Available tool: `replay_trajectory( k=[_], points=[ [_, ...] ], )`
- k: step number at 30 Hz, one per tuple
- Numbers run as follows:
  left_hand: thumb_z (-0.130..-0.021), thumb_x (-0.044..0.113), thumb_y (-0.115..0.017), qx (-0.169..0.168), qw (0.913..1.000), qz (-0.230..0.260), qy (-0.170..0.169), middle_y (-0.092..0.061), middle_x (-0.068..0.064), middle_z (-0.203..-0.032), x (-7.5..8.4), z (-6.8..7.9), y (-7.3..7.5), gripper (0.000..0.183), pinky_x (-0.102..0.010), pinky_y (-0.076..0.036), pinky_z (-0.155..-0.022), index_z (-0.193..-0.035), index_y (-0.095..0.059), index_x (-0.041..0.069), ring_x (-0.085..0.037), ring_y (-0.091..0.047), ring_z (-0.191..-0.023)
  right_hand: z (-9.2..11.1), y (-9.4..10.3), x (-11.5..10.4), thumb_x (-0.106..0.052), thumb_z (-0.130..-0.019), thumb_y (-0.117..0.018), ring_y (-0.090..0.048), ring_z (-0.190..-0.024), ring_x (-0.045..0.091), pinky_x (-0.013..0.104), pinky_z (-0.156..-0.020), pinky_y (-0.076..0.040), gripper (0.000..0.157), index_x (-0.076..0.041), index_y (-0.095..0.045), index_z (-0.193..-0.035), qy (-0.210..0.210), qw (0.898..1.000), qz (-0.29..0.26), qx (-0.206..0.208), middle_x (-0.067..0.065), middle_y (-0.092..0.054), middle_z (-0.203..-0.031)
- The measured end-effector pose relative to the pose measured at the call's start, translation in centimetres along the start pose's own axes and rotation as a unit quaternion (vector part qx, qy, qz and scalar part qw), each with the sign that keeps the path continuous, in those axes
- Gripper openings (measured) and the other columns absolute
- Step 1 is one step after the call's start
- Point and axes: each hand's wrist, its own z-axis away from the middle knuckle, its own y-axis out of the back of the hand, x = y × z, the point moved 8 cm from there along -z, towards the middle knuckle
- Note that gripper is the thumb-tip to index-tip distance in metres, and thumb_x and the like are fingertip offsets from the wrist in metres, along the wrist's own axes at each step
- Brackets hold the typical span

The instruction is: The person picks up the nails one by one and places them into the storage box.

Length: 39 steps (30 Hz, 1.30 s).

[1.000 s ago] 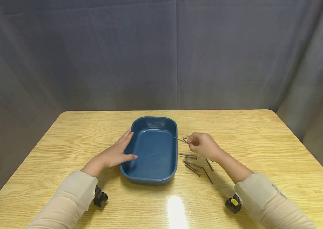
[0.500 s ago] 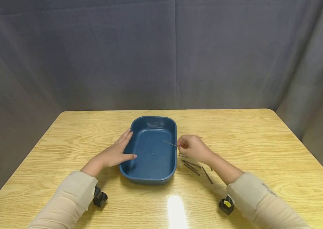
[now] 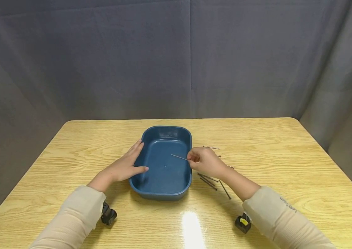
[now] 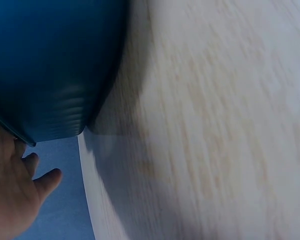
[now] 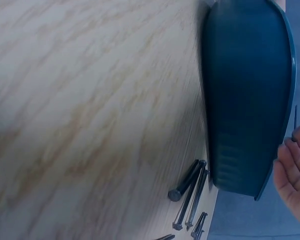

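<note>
A thin nail (image 3: 180, 157) is being pinched at its right end by the right hand (image 3: 207, 162), which is being held at the right rim of a blue basin (image 3: 165, 181) on a wooden bench (image 3: 151, 226). From that nearer hand, the nail is being pointed leftward over the basin's interior, its long axis being set across the basin's narrow width, the free end being slanted slightly toward the far side. The left rim is being touched by the left hand (image 3: 128, 167), its fingers being spread and apart from the nail. Loose nails (image 3: 225, 190) are being partly hidden by the right arm
</note>
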Motion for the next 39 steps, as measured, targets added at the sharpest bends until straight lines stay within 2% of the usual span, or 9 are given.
replay_trajectory(
  k=[15,24,29,39],
  points=[
    [-0.086,0.035,-0.057,0.004,1.0000,-0.006,0.001,0.004,-0.011,-0.154,0.1,0.0,0.0,0.086,-0.056,-0.017,-0.107,-0.147,-0.006,0.004,-0.031,-0.001,-0.140,-0.4,-0.7,-1.9,0.002,-0.079,-0.060,-0.056,-0.068,0.012,0.021,-0.061,-0.047,0.005,0.002,-0.062,-0.084,0.044,0.999,0.006,-0.001,0.007,-0.061,-0.077],
    [-0.087,0.037,-0.056,0.007,0.9999,-0.007,0.000,0.002,-0.012,-0.154,0.1,0.1,0.1,0.085,-0.057,-0.017,-0.107,-0.147,-0.007,0.003,-0.033,-0.002,-0.140,-0.9,-2.1,-2.3,-0.001,-0.081,-0.061,-0.055,-0.069,0.010,0.019,-0.061,-0.046,0.006,0.001,-0.063,-0.086,0.043,0.998,0.021,-0.034,0.004,-0.062,-0.077],
    [-0.087,0.036,-0.056,0.009,0.9999,-0.008,-0.003,0.002,-0.012,-0.154,0.1,0.0,0.2,0.084,-0.057,-0.017,-0.107,-0.147,-0.007,0.003,-0.034,-0.002,-0.140,-0.9,-3.0,-2.9,0.000,-0.080,-0.060,-0.057,-0.069,0.011,0.018,-0.062,-0.046,0.006,0.001,-0.063,-0.086,0.059,0.997,0.020,-0.054,0.005,-0.062,-0.078],
    [-0.087,0.037,-0.056,0.008,0.9999,-0.009,-0.003,0.002,-0.012,-0.154,0.0,0.0,0.1,0.084,-0.056,-0.017,-0.107,-0.147,-0.007,0.003,-0.033,-0.002,-0.140,-0.7,-4.1,-3.5,-0.002,-0.079,-0.062,-0.060,-0.070,0.011,0.016,-0.063,-0.046,0.005,-0.003,-0.063,-0.084,0.088,0.992,0.064,-0.071,0.003,-0.063,-0.078]
  ],
)
